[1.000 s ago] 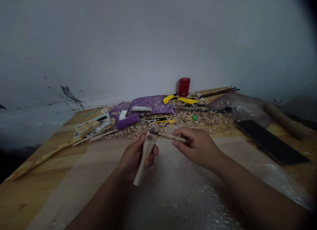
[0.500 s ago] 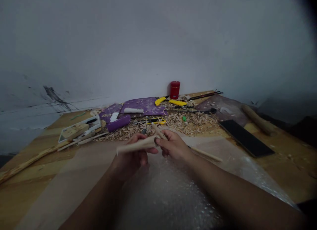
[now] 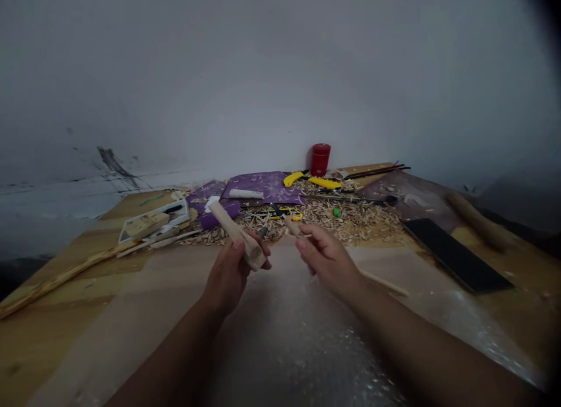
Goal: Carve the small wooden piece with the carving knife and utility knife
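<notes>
My left hand [image 3: 228, 272] is closed around a pale carved piece of wood [image 3: 234, 232], with a long narrow end tilted up to the left and a thicker, faceted end near the fingertips. My right hand [image 3: 326, 255] grips a short wooden-handled tool [image 3: 293, 226] that points up and to the left. A dark strip lies in line with its tip; I cannot tell whether it is the blade. The two hands are apart, above a translucent plastic sheet [image 3: 175, 296].
Wood shavings [image 3: 363, 220] cover the back, around yellow-handled cutters [image 3: 324, 183], purple sheets [image 3: 263, 185] and a red canister [image 3: 321, 159]. A white tray [image 3: 127, 223] stands left; a dark flat block [image 3: 456, 255] and a thick stick [image 3: 477, 220] lie right. A thin stick [image 3: 385, 283] is behind my right forearm.
The hands have separated. My left hand has turned the carved wood from nearly level to tilted upward, and my right hand has drawn the tool away from it. The view has shifted slightly left.
</notes>
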Available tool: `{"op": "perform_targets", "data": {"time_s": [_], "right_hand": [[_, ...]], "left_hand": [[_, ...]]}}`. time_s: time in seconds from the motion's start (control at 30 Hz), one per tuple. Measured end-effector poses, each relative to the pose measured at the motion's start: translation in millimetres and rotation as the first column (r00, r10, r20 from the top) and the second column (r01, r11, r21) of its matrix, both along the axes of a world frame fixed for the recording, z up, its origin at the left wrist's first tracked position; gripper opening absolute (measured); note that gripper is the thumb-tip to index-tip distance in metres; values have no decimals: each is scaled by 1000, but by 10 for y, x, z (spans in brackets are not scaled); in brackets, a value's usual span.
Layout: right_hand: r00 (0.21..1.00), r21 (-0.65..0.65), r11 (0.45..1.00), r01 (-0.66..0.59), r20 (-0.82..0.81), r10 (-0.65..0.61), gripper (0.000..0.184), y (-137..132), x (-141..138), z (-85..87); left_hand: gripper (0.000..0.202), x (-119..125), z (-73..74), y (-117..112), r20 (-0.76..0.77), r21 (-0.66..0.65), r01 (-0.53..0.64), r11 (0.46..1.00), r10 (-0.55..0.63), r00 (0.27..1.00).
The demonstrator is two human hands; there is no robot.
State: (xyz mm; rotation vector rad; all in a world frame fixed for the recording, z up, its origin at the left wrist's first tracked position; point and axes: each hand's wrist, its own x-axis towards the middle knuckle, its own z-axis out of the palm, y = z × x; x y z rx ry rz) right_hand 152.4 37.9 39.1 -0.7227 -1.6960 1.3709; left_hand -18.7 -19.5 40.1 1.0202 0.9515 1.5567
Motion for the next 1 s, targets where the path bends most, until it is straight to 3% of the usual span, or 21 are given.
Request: {"op": "perform_targets", "data": {"time_s": [0.03,0.1,0.2,0.27,0.6,1.0], "right_hand": [[992,166,986,27,114,-47,19,13,54,57],[948,419,907,-40,304,-99,16,9,138,154],[887,570,798,-193,450,-107,19,-71,183,216],[870,597,766,-239,482,-105,23,-143,175,207],[780,617,730,-296,596,-188,32,-229,126,143],[754,737,610,-292,570,-328,32,-302,121,98]], "left_hand": [[25,-24,6,6,-7,8,-24,1000,24,1000],[28,-82,-3,17,-41,29,-71,997,72,997],[28,-159,-32,21,-104,37,-119,992,122,987],[27,-188,-39,14,-153,30,-139,990,142,978],[38,-198,-66,1,-333,-117,-238,964,187,924],[38,-184,-19,-20,-530,-70,-263,962,188,827]]}}
